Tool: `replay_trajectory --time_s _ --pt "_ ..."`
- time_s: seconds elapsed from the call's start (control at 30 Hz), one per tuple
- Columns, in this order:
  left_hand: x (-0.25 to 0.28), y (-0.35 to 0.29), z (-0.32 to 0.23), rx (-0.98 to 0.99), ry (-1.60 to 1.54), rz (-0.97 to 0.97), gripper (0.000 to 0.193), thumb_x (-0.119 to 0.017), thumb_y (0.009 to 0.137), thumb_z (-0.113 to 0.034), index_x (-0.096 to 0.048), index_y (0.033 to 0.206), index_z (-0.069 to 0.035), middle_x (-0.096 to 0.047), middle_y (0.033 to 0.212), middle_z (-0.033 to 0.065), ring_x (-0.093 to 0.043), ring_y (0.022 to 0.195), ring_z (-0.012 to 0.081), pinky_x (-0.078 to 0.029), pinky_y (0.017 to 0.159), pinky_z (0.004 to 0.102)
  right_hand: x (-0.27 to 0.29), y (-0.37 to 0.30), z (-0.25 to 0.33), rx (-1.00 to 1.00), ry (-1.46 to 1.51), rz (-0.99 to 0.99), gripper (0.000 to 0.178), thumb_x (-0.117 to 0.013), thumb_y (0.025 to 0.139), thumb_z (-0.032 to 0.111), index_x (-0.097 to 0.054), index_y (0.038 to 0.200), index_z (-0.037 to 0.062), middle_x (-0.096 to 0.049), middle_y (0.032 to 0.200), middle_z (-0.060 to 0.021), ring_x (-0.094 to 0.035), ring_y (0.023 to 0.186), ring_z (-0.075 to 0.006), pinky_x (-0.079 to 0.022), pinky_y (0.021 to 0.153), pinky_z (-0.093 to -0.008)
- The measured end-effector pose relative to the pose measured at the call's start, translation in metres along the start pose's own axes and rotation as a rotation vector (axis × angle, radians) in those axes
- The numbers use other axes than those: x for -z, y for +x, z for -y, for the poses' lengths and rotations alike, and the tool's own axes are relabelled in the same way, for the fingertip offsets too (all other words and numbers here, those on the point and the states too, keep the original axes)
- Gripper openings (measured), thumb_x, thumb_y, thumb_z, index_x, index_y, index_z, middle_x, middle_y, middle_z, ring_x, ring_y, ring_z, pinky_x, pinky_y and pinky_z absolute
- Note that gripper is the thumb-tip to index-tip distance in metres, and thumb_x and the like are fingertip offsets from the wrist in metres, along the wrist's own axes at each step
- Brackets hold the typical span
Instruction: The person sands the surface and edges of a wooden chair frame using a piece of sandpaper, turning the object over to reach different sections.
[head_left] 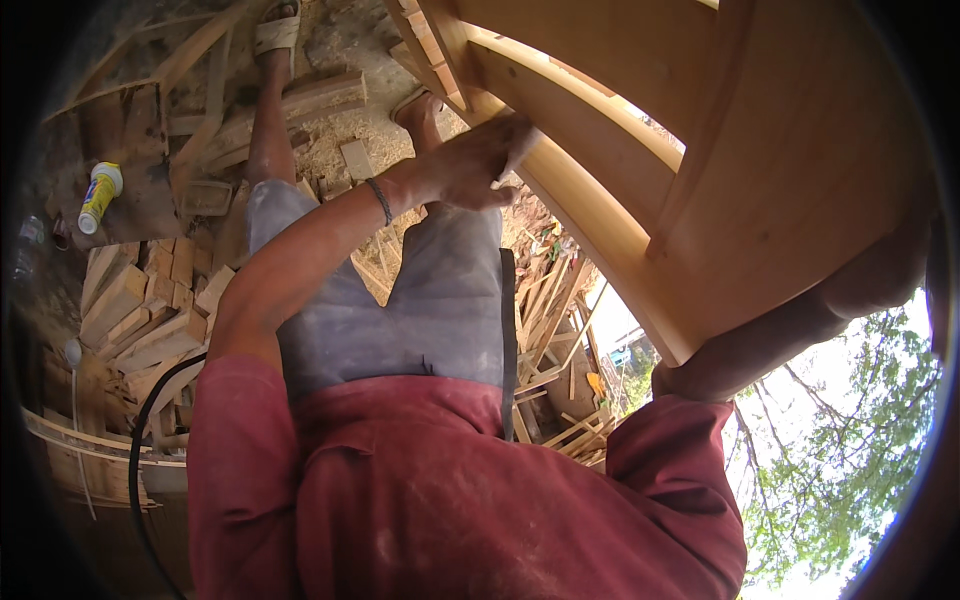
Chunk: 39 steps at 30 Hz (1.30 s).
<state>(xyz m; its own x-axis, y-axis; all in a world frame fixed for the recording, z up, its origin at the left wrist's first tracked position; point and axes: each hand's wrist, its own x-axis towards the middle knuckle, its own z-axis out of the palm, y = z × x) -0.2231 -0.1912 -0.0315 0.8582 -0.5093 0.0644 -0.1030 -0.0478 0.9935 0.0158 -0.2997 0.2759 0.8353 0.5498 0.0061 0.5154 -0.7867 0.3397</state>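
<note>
Head view — the wooden frame fills the upper right, tilted. It looks stiff, smooth and fairly heavy, best held by its thick outer members, one hand well apart from the other. The left hand, fingers part-curled, meets the long rail — whether it clamps, I cannot tell. The right hand lies along the panel's lower edge, its fingers too dark to judge.

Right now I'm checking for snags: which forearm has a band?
The left forearm, crossing the shorts: a dark band circles its wrist; none shows on the right forearm, by the wooden piece.
</note>
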Motion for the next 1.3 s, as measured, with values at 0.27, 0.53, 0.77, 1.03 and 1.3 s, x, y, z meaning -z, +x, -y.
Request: replay_trajectory --time_s 0.27,0.53,0.77,1.03,1.3 --pt "-0.019 0.026 -0.082 -0.304 -0.196 -0.113 0.071 -0.050 0.098 -0.048 -0.035 0.147 0.001 -0.044 0.143 0.0252 -0.038 0.137 0.0424 -0.027 0.118 0.0510 -0.008 0.008 -0.002 0.011 0.051 0.000 0.032 -0.048 0.100 0.017 -0.060 0.116 -0.0075 -0.065 0.107 -0.0143 -0.066 0.089 -0.0231 -0.052 0.074 -0.0301" --pt "-0.023 0.019 -0.058 -0.142 -0.214 -0.151 0.059 -0.041 0.104 -0.036 -0.033 0.149 0.001 -0.041 0.148 0.0266 -0.037 0.140 0.0405 -0.026 0.119 0.0476 -0.010 0.008 -0.001 0.015 0.087 -0.008 0.032 -0.049 0.100 0.018 -0.061 0.116 -0.0072 -0.065 0.107 -0.0140 -0.066 0.089 -0.0228 -0.052 0.074 -0.0301" --pt "-0.024 0.014 -0.031 0.066 -0.175 -0.145 0.056 -0.040 0.104 -0.028 -0.030 0.152 -0.002 -0.036 0.153 0.0235 -0.029 0.146 0.0361 -0.023 0.122 0.0443 -0.008 0.011 -0.004 0.017 0.088 0.004 0.032 -0.050 0.099 0.018 -0.061 0.116 -0.0069 -0.066 0.107 -0.0138 -0.066 0.090 -0.0226 -0.051 0.075 -0.0302" --pt "-0.020 0.032 -0.072 -0.085 -0.289 -0.169 0.058 -0.048 0.100 -0.028 -0.032 0.150 -0.003 -0.045 0.147 0.0206 -0.041 0.136 0.0355 -0.029 0.119 0.0467 -0.009 0.010 -0.005 0.022 0.088 0.004 0.033 -0.050 0.099 0.019 -0.062 0.116 -0.0066 -0.066 0.107 -0.0136 -0.065 0.090 -0.0222 -0.051 0.076 -0.0303" --pt "-0.012 0.005 0.027 0.257 -0.263 0.019 0.058 -0.033 0.105 -0.038 -0.032 0.152 -0.003 -0.037 0.154 0.0192 -0.032 0.145 0.0301 -0.021 0.122 0.0408 -0.002 0.019 -0.011 0.080 0.093 -0.021 0.033 -0.051 0.099 0.020 -0.062 0.116 -0.0063 -0.066 0.107 -0.0134 -0.065 0.091 -0.0219 -0.051 0.077 -0.0303"
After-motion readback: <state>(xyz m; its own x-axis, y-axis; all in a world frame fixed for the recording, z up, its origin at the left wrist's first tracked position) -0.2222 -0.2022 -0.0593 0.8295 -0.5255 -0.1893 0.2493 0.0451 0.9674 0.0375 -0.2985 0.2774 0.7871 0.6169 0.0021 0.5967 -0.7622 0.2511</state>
